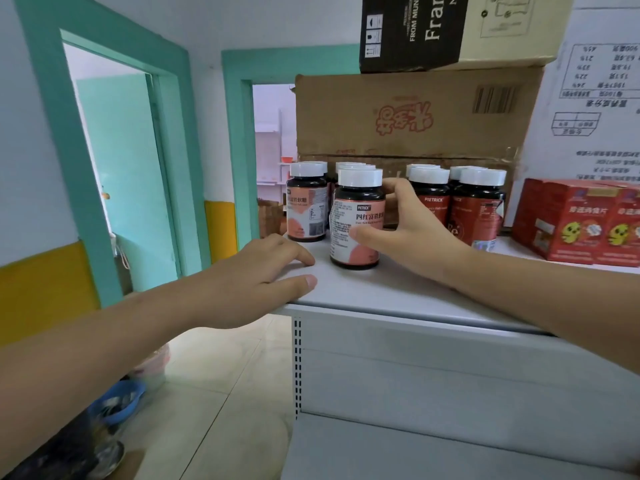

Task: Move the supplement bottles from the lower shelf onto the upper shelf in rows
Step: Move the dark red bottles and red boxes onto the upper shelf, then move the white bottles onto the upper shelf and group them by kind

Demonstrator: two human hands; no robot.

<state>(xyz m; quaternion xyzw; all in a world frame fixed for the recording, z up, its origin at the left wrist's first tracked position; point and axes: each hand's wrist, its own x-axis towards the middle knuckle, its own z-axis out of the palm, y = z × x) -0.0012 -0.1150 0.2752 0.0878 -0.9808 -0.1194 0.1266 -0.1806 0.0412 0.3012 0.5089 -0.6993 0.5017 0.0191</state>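
Note:
Several dark supplement bottles with white caps stand on the grey upper shelf (381,289). Pink-labelled ones form rows at the left, with one row led by a bottle (307,206). Red-labelled bottles (476,206) stand to the right. My right hand (408,230) wraps the front pink-labelled bottle (356,220), thumb on its label and fingers behind it; the bottle stands upright on the shelf. My left hand (256,271) lies flat on the shelf's front left corner, fingers apart, holding nothing. The lower shelf (415,452) shows only bare grey surface.
Red boxes (581,223) sit at the right of the upper shelf. A brown carton (415,116) stands behind the bottles, with a black-and-tan carton (450,29) on top and a white carton (595,98) to the right. Teal door frames and a blue basin (121,400) lie to the left.

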